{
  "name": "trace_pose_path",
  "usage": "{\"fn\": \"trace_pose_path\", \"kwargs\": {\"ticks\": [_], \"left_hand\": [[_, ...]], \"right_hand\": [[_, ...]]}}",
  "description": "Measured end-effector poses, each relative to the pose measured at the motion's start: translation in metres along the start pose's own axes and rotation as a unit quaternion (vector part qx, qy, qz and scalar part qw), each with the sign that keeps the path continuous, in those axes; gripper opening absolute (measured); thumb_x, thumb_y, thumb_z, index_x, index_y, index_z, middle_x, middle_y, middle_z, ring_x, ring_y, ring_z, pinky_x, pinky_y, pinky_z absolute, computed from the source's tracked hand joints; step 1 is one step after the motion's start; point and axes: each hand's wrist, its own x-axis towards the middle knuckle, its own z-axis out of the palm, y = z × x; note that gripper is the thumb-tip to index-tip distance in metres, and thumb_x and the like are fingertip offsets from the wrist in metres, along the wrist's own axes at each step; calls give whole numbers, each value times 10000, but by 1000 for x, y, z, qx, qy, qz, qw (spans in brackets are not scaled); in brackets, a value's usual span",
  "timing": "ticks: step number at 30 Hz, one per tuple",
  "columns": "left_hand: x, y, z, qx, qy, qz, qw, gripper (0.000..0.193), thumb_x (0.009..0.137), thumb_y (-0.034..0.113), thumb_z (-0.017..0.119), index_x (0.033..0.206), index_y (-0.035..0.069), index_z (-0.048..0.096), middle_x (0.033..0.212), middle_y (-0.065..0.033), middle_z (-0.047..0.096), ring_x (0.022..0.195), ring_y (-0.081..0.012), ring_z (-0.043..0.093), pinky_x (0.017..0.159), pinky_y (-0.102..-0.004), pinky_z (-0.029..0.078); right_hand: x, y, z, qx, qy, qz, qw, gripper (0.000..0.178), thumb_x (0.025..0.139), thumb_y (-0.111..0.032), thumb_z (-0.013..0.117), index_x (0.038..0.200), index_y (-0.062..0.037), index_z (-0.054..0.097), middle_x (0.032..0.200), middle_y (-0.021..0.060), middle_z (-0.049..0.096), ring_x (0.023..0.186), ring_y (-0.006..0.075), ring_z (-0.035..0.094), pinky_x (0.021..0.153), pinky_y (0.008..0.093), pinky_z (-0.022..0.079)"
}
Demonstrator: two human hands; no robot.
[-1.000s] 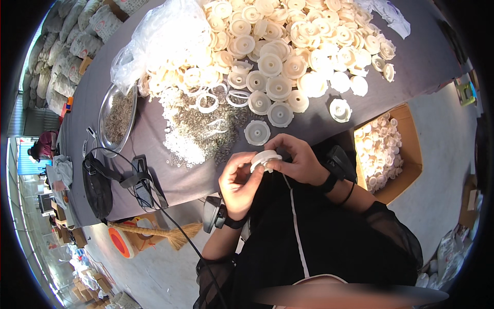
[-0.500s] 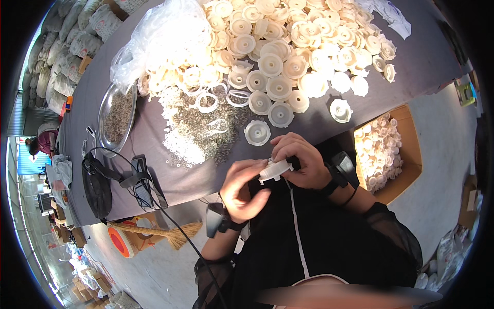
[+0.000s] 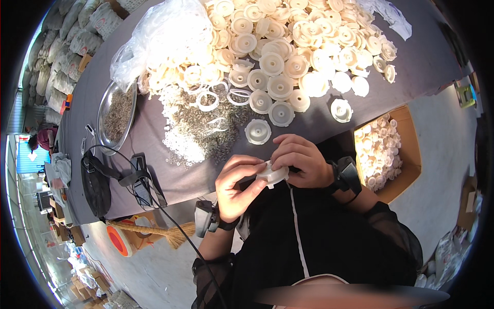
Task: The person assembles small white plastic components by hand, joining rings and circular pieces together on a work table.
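Just right of and below the frame's centre, a round white plastic part (image 3: 274, 177) is sitting between two hands, up off the tabletop (image 3: 417, 72)! The left hand (image 3: 234, 188) is pinching its left side between thumb and fingers, and the right hand (image 3: 304, 162) is curling its fingers over the other side, so both are grasping it. Just above, a lone pale disc (image 3: 258, 132) is lying near the hands. To its left, a glinting heap of small metal pieces (image 3: 218, 136) is covering the cloth. Across the top, a big pile of discs (image 3: 280, 86) is catching hard sunlight, while at the right an open cardboard box (image 3: 411, 154) is holding plenty of pale parts.
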Motion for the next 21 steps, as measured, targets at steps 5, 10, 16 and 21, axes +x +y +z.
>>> {"fn": "trace_pose_path", "kwargs": {"ticks": [5,10,16,21], "left_hand": [[1,-3,0,116,20,164,979,264,661,93,728,892,9,631,931,-110,600,841,-251,579,790,-368,446],[-2,-8,3,-23,17,112,993,361,613,113,736,937,7,620,973,-128,576,890,-256,556,792,-373,439],[8,-3,5,158,21,102,982,283,648,-17,692,907,28,587,913,-84,565,825,-192,548,714,-275,433],[12,-11,-2,-55,-18,-94,994,223,745,-19,663,943,20,568,849,7,532,667,-29,465,572,-166,346]], "right_hand": [[0,-2,3,22,10,7,1000,301,626,29,679,886,-73,568,889,44,594,818,227,561,882,418,453],[0,0,4,34,29,7,999,294,642,15,687,890,-80,562,886,38,595,825,222,564,897,422,437],[0,7,4,26,36,23,999,325,610,9,688,888,-79,546,899,44,588,840,232,558,874,388,432],[-11,18,8,88,9,130,988,280,672,-19,679,915,-56,545,879,53,578,823,209,558,789,312,444]]}}
